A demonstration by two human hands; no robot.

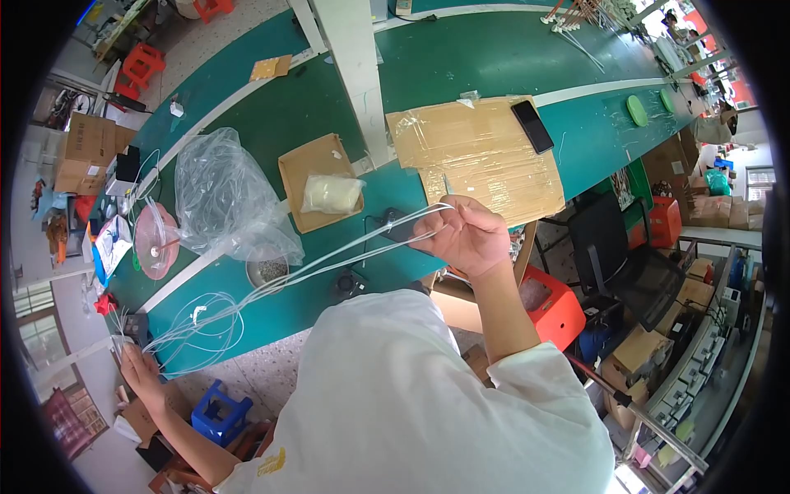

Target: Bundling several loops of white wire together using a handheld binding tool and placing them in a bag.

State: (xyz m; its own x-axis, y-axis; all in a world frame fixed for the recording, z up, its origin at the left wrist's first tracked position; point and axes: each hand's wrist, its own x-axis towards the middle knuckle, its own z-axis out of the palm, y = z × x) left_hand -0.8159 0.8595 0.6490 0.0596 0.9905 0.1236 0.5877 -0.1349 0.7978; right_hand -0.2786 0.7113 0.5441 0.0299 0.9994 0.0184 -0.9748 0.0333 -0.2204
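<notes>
A bundle of thin white wires (321,267) stretches across the green table between my two hands. At the far left, my left hand (141,375) is closed round one end of the bundle, and loose wire tips stick up above the fingers. Near the cardboard, my right hand (471,237) has its fingers curled, with the other end of the wires looped over them. Beside my left hand the wires spread into loose coils, with a small white connector (198,313) among them. Under the bundle's middle stands a round metal bowl (268,268) filled with small grey pieces.
A clear plastic bag (226,189) and a shallow cardboard tray (290,177) with a white packet (332,194) lie on the table (461,53). A phone (532,127) rests on flattened cardboard (485,156). Stools, blue (220,413) and red (553,306), and a black chair (613,247) stand nearby.
</notes>
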